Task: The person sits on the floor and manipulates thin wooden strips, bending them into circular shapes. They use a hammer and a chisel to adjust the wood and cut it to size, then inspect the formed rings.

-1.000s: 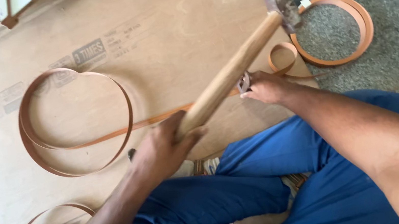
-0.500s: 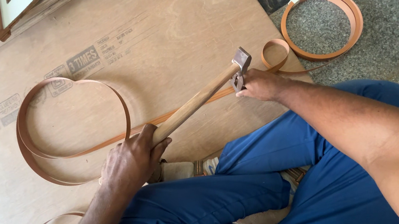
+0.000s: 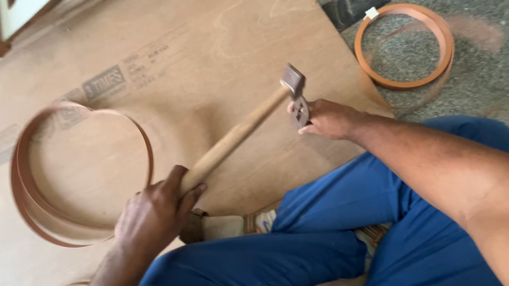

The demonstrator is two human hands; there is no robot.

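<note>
The left hand (image 3: pixel 155 212) grips the wooden handle of a hammer (image 3: pixel 237 135) whose head hangs just above the right hand (image 3: pixel 327 119), which pinches something small against the plywood sheet (image 3: pixel 200 32), with a coil of brown edge banding (image 3: pixel 78 173) beyond the left hand.

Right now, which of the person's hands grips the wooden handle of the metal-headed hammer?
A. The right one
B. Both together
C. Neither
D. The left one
D: the left hand is wrapped around the end of the wooden-handled hammer, while the right hand rests on the brown plywood sheet beside the hammer's metal head.
</note>
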